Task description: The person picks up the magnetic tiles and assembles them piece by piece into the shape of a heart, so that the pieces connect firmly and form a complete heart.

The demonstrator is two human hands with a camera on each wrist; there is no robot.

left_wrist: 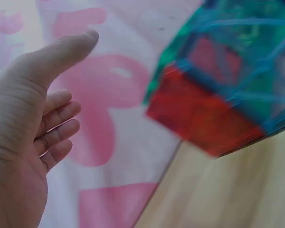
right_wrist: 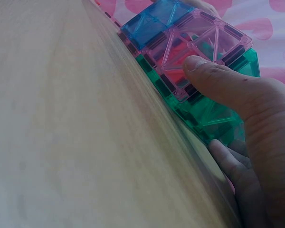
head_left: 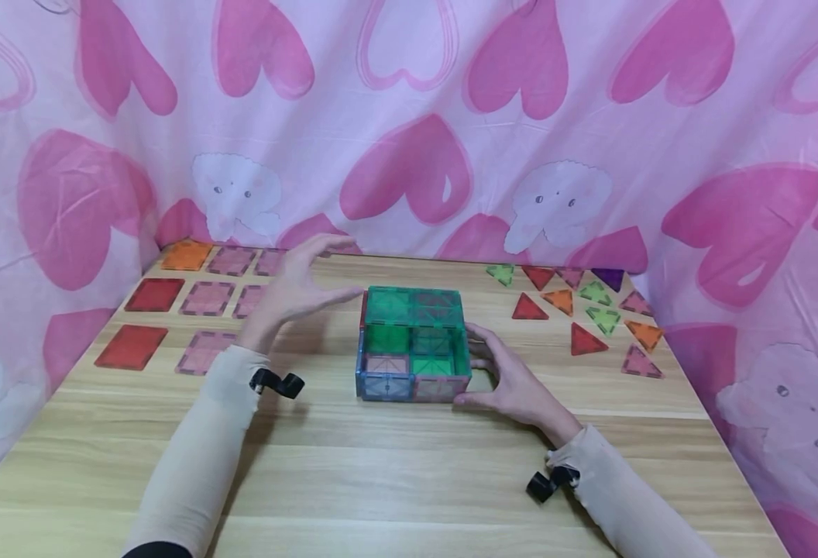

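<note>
A low box of see-through magnetic tiles (head_left: 414, 345) stands mid-table, with green tiles over the back half of its top and the front half uncovered. Blue and pink tiles form its front; a red tile (left_wrist: 199, 114) shows on its left side in the left wrist view. My right hand (head_left: 513, 384) holds the box at its front right corner, the thumb (right_wrist: 218, 76) on the pink front tile and the fingers along the green right side. My left hand (head_left: 296, 283) is raised at the box's back left, fingers spread and holding nothing, its thumb tip close to the box.
Pink square tiles (head_left: 207, 297), red squares (head_left: 154, 294) and an orange square (head_left: 186, 255) lie in rows at the left. Several small triangle tiles (head_left: 589, 339) in red, green, orange, pink and purple are scattered at the back right. A pink heart-print curtain (head_left: 409, 170) surrounds the table.
</note>
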